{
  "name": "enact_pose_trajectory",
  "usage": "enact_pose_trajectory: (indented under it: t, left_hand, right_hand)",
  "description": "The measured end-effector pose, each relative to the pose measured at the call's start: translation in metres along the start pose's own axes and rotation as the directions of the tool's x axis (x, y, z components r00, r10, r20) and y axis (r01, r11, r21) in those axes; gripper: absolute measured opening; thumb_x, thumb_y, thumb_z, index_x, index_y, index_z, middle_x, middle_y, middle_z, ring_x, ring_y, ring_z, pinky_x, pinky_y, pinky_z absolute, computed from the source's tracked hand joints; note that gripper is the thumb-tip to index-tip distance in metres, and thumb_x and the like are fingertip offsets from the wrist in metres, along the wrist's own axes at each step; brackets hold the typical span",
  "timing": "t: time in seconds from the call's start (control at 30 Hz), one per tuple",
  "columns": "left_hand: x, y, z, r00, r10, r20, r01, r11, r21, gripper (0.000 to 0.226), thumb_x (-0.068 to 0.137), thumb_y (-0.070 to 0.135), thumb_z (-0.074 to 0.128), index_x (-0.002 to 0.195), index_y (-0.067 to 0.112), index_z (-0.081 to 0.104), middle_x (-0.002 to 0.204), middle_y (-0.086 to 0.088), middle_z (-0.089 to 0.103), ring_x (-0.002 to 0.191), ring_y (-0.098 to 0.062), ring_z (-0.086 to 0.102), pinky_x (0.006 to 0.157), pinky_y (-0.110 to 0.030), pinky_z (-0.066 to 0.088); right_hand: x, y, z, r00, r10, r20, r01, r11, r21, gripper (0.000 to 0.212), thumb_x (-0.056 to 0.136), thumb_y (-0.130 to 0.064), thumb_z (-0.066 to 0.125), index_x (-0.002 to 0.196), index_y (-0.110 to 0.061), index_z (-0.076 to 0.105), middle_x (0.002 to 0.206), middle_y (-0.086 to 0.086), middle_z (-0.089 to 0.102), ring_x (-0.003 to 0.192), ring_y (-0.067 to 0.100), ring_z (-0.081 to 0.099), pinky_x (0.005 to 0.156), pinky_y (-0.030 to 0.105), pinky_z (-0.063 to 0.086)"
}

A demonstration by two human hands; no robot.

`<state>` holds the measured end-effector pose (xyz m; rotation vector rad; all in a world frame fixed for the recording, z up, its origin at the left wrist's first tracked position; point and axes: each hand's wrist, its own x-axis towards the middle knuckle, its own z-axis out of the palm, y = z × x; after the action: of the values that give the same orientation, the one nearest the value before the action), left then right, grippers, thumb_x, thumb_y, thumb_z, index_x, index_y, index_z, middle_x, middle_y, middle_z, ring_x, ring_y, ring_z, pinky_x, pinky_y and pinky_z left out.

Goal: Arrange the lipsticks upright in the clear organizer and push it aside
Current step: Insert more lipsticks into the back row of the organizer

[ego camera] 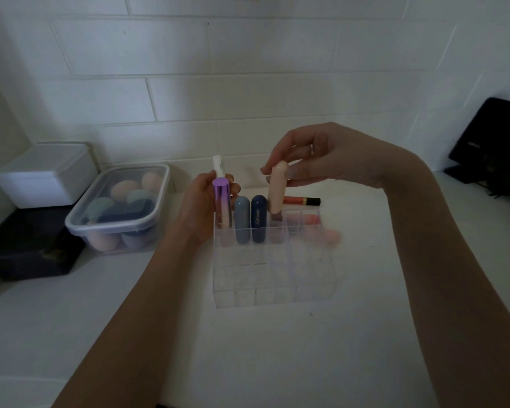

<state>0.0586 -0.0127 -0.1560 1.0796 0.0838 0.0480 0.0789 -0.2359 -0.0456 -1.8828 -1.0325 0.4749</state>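
A clear gridded organizer [274,278] sits mid-counter. Upright in its back row stand a purple-to-pink lipstick [222,201], a grey-blue one [242,220] and a navy one [258,219]. My right hand [315,156] pinches the top of a peach lipstick [277,188], whose lower end dips into the slot beside the navy one. My left hand [202,201] grips a white tube [218,167] at the organizer's back left corner, against the purple lipstick. Behind the organizer lie a red gloss tube with black cap [302,201] and pink lipsticks [309,219], blurred through the plastic.
A lidded clear tub of makeup sponges [121,207] stands left of the organizer. Farther left are a white box [46,175] on a dark box [27,251]. A black object [492,139] leans at the far right. A white brick wall runs behind the counter.
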Motion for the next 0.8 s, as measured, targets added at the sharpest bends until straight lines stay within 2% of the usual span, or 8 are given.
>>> enact_pose_trajectory:
  t: [0.1,0.2,0.3,0.4,0.53,0.6,0.7,0.8]
  left_hand:
    - [0.001,-0.001,0.000,1.000,0.016,0.013,-0.016,1.000,0.005,0.038,0.096,0.028,0.029,0.072,0.014,0.055,0.054,0.003,0.062,0.050,-0.009,0.054,0.046,-0.014,0.046]
    - [0.002,-0.001,0.000,0.999,-0.001,0.045,0.001,1.000,0.005,0.035,0.094,0.026,0.031,0.071,0.014,0.055,0.054,0.003,0.062,0.050,-0.008,0.054,0.049,-0.014,0.046]
    - [0.003,-0.002,-0.002,0.994,-0.046,0.096,0.047,0.999,-0.005,0.033,0.091,0.025,0.031,0.073,0.014,0.056,0.057,0.002,0.062,0.050,-0.009,0.053,0.047,-0.015,0.046]
    - [0.003,-0.002,-0.003,0.991,-0.073,0.114,0.078,0.996,-0.041,0.034,0.091,0.023,0.034,0.074,0.012,0.062,0.059,0.002,0.062,0.048,-0.008,0.055,0.047,-0.014,0.046]
    - [-0.003,-0.002,0.003,0.994,-0.036,0.104,0.023,0.993,0.120,0.029,0.095,0.022,0.040,0.085,0.014,0.066,0.063,0.006,0.062,0.050,-0.005,0.054,0.047,-0.015,0.047]
    - [-0.008,-0.001,0.009,0.992,0.016,0.122,-0.045,0.971,0.236,0.025,0.096,0.022,0.039,0.091,0.017,0.063,0.073,0.005,0.060,0.060,-0.005,0.055,0.056,-0.017,0.048]
    - [-0.010,-0.002,0.012,0.980,0.073,0.185,-0.141,0.912,0.386,0.019,0.096,0.024,0.042,0.100,0.024,0.060,0.089,0.003,0.057,0.078,-0.008,0.055,0.068,-0.017,0.049]
    - [-0.011,-0.004,0.010,0.979,0.075,0.190,-0.153,0.888,0.435,0.019,0.088,0.034,0.048,0.100,0.026,0.061,0.096,0.003,0.061,0.085,-0.009,0.060,0.077,-0.024,0.050]
  right_hand:
    - [-0.002,0.001,-0.003,0.999,0.023,0.040,-0.023,1.000,-0.013,0.022,0.087,0.004,0.059,0.105,-0.008,0.065,0.109,0.006,0.073,0.105,0.019,0.068,0.086,0.028,0.057]
    - [0.000,0.003,-0.003,0.998,0.062,0.021,-0.061,0.997,-0.042,0.022,0.085,0.003,0.062,0.105,-0.007,0.066,0.105,0.006,0.074,0.101,0.016,0.070,0.081,0.023,0.056]
    - [0.007,0.007,0.003,0.991,0.132,0.034,-0.125,0.981,-0.145,0.018,0.081,-0.007,0.071,0.098,-0.013,0.068,0.096,0.002,0.076,0.089,0.012,0.071,0.078,0.024,0.057]
    - [0.015,0.012,0.011,0.984,0.174,0.035,-0.158,0.950,-0.269,0.017,0.077,-0.018,0.077,0.087,-0.014,0.064,0.084,0.006,0.071,0.074,0.013,0.066,0.073,0.030,0.057]
    - [0.019,0.013,0.018,0.974,0.218,0.058,-0.184,0.918,-0.352,0.019,0.078,-0.029,0.074,0.085,-0.018,0.060,0.082,0.001,0.066,0.072,0.012,0.062,0.071,0.029,0.054]
    - [0.017,0.012,0.015,0.982,0.186,-0.014,-0.181,0.928,-0.326,0.019,0.085,-0.035,0.065,0.092,-0.018,0.062,0.082,-0.002,0.067,0.071,0.011,0.062,0.070,0.028,0.054]
    - [0.019,0.017,0.009,0.960,0.124,-0.249,-0.169,0.971,-0.169,0.031,0.093,-0.041,0.050,0.102,-0.014,0.062,0.080,-0.001,0.066,0.070,0.013,0.062,0.068,0.028,0.054]
    - [0.026,0.034,0.009,0.928,0.121,-0.352,-0.181,0.973,-0.141,0.025,0.097,-0.032,0.049,0.109,-0.013,0.059,0.088,0.001,0.067,0.075,0.016,0.065,0.070,0.029,0.057]
